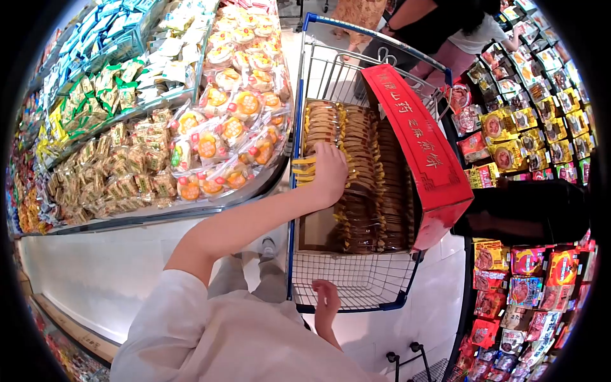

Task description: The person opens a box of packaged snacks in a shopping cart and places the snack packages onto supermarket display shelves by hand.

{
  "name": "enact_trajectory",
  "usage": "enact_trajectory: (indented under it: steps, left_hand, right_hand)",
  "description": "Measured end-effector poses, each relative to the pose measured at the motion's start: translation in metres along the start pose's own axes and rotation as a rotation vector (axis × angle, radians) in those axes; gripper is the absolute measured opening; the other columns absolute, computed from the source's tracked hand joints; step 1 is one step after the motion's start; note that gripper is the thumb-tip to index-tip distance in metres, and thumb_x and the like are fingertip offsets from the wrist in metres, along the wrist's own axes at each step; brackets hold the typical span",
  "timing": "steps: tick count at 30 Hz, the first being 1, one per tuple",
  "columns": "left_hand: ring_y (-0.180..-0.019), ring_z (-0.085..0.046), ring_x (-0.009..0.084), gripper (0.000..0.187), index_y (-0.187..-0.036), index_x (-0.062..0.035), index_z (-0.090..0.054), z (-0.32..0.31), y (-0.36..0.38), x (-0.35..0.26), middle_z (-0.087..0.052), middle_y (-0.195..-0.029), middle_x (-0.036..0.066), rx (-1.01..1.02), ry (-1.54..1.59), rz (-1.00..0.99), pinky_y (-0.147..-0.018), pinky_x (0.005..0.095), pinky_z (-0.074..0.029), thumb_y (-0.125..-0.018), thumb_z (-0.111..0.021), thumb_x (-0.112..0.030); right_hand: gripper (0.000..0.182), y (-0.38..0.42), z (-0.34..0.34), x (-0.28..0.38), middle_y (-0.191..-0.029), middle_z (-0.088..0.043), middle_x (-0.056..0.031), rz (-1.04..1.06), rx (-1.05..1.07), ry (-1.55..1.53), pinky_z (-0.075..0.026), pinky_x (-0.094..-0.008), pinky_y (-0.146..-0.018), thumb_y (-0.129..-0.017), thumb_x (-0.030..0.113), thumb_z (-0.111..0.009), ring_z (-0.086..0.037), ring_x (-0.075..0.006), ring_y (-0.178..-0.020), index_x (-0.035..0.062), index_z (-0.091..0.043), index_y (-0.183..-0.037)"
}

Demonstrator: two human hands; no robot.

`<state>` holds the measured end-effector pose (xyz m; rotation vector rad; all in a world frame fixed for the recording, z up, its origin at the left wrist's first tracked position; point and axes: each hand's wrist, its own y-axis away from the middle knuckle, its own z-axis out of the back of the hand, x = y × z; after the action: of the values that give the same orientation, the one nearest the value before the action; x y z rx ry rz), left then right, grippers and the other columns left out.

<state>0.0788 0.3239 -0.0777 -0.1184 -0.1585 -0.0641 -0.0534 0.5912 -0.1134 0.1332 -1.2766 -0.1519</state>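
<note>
A blue-rimmed wire shopping cart holds an open cardboard box with a raised red flap printed with Chinese characters. Inside stand rows of thin, round, brown pancake crackers in clear wrappers with yellow edges. My left hand reaches into the left row, its fingers closed on several cracker packets whose yellow ends stick out to its left. Brown cardboard shows at the row's near end. Near the cart's front rim is my right hand, fingers loosely curled and apart, holding nothing.
To the left, a display counter bears heaps of wrapped snacks and clear bags with orange labels. Shelves of colourful packets line the right. People stand beyond the cart, and a dark-clothed person is close at right.
</note>
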Motion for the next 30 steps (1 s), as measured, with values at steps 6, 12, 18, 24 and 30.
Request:
enact_trajectory:
  steps: [6, 12, 18, 24, 30]
  left_hand:
    - [-0.085, -0.05, 0.0209, 0.044, -0.09, -0.0029, -0.06, 0.08, -0.027, 0.055, -0.057, -0.093, 0.008, 0.768, 0.103, -0.352, -0.072, 0.0407, -0.034, -0.057, -0.07, -0.03]
    - [-0.089, -0.051, 0.0174, 0.081, -0.122, 0.0038, -0.037, 0.051, 0.107, 0.136, -0.055, -0.105, 0.011, 0.791, 1.371, -0.158, -0.072, 0.0285, -0.042, -0.062, -0.072, -0.037]
    - [-0.122, -0.029, 0.0171, 0.072, -0.134, -0.0032, -0.017, -0.05, 0.312, 0.084, -0.027, -0.135, 0.007, 0.944, 2.278, -0.025, -0.098, 0.0295, -0.027, -0.08, -0.058, -0.029]
    - [-0.113, -0.039, 0.0137, 0.067, -0.132, -0.0028, -0.021, -0.002, 0.368, 0.043, -0.038, -0.125, 0.006, 1.148, 2.242, 0.19, -0.095, 0.0273, -0.032, -0.078, -0.058, -0.016]
    - [-0.112, -0.04, 0.0135, 0.069, -0.133, -0.0039, -0.017, 0.002, 0.397, -0.016, -0.038, -0.125, 0.007, 1.001, 2.513, 0.177, -0.095, 0.0251, -0.033, -0.077, -0.058, -0.012]
  right_hand:
    - [0.012, -0.002, 0.043, -0.031, -0.08, -0.058, -0.0084, -0.088, -0.211, -0.054, -0.046, -0.0245, -0.065, -0.087, 0.007, -0.044, -0.056, -0.0142, -0.073, 0.0008, -0.051, -0.095]
    - [0.062, -0.052, 0.198, -0.095, -0.118, -0.042, -0.0226, 0.069, -0.913, 0.752, -0.033, -0.0373, -0.093, -0.072, 0.015, -0.066, -0.04, -0.033, -0.109, -0.0044, -0.035, -0.121]
    - [0.027, -0.104, 0.266, -0.198, -0.072, -0.061, -0.0182, -0.273, -0.208, 0.016, -0.044, -0.0279, -0.031, -0.082, 0.011, -0.048, -0.057, -0.0224, -0.043, -0.004, -0.05, -0.105]
    - [0.031, -0.076, 0.237, -0.183, -0.067, -0.061, -0.015, -0.194, -0.146, 0.12, -0.042, -0.0261, -0.032, -0.081, 0.007, -0.043, -0.054, -0.0198, -0.039, -0.0071, -0.05, -0.107]
    - [0.03, -0.019, 0.182, -0.18, -0.069, -0.061, -0.0155, -0.17, -0.121, 0.116, -0.042, -0.027, -0.034, -0.087, 0.016, -0.04, -0.055, -0.021, -0.039, -0.0063, -0.049, -0.104]
